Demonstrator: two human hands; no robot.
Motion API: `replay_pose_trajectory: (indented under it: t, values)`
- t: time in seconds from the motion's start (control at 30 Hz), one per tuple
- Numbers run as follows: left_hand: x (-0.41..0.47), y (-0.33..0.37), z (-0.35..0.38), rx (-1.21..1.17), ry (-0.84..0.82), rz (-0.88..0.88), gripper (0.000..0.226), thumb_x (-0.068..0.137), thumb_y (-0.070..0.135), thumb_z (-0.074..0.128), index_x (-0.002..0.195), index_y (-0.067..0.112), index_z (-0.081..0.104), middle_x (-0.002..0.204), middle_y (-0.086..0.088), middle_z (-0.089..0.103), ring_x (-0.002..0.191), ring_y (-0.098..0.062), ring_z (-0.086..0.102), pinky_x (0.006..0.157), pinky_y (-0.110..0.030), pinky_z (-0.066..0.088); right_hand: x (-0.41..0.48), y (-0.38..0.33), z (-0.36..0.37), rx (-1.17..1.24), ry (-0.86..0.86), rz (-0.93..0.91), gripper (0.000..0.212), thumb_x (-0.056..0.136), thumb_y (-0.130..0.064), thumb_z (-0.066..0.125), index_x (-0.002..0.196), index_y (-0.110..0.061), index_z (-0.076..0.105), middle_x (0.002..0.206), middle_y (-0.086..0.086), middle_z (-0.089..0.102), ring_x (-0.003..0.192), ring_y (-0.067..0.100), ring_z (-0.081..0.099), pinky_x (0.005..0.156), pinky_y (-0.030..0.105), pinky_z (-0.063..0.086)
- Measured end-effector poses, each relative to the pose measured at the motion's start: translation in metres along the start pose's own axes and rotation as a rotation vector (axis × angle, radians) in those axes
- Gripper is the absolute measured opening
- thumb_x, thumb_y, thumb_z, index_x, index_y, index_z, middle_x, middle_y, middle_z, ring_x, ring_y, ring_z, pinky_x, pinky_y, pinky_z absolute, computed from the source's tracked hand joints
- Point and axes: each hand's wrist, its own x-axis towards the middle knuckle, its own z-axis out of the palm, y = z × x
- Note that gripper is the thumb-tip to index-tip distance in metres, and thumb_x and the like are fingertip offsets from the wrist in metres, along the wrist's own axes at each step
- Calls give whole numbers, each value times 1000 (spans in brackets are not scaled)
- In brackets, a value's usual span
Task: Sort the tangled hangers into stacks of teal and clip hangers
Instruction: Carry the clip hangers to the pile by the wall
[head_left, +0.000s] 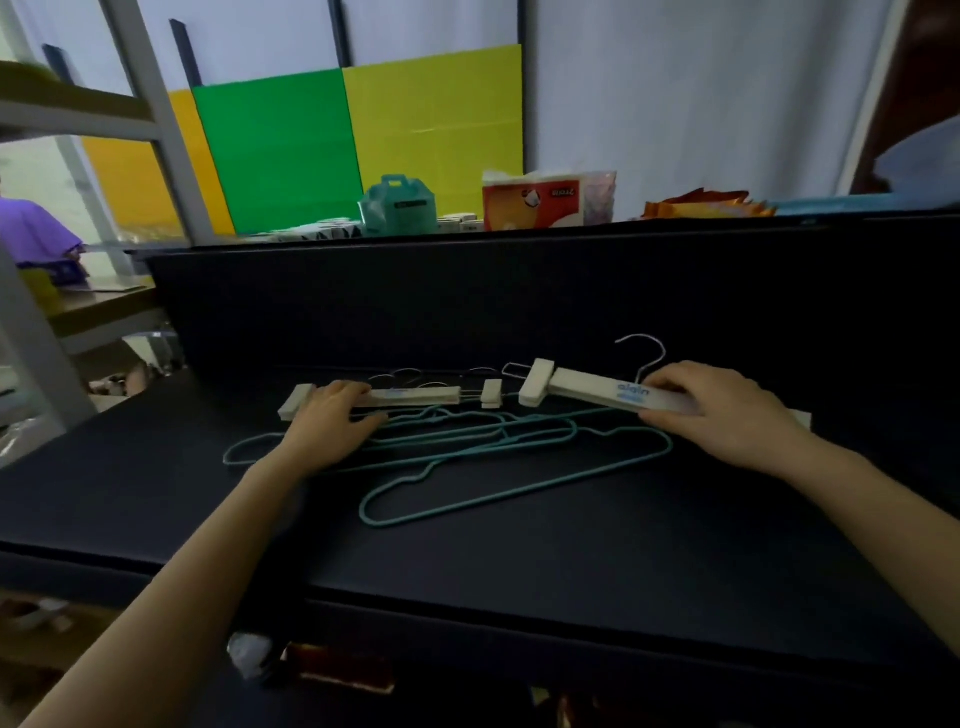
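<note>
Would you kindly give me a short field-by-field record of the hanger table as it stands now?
surface: dark table
teal hangers: several wire ones, tangled, lying mid-table
clip hangers: left clip hanger and right clip hanger, along the tangle's far edge
left hand: rests on left clip hanger; grip unclear
right hand: fingers and thumb grip right clip hanger's bar
sorting: no separate stacks yet
</note>
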Motion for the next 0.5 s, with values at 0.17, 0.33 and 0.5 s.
replay_pose_trajectory:
  t: [0.17,0.33,0.5]
  values:
    - [30,-2,-9,-49,-241,57,50,95,41,41,136,13,41,140,-10,44,129,-28,39,111,-40,24,-10,-13,8,16,5,42,33,82,-50,57,112,-37,54,100,-22,48,91,7,51,72,32,41]
    - [42,-13,-6,26,-247,147,41,91,41,50,124,16,53,116,-13,54,108,-29,49,96,-38,38,-23,-20,7,28,19,88,33,81,-51,57,111,-38,54,99,-23,49,91,5,52,75,33,45]
    - [37,-21,-3,-132,-171,180,40,87,40,56,121,19,56,112,-8,52,108,-26,49,96,-41,41,-39,-23,3,32,26,130,32,82,-48,58,112,-37,54,101,-22,50,94,6,52,80,36,47]
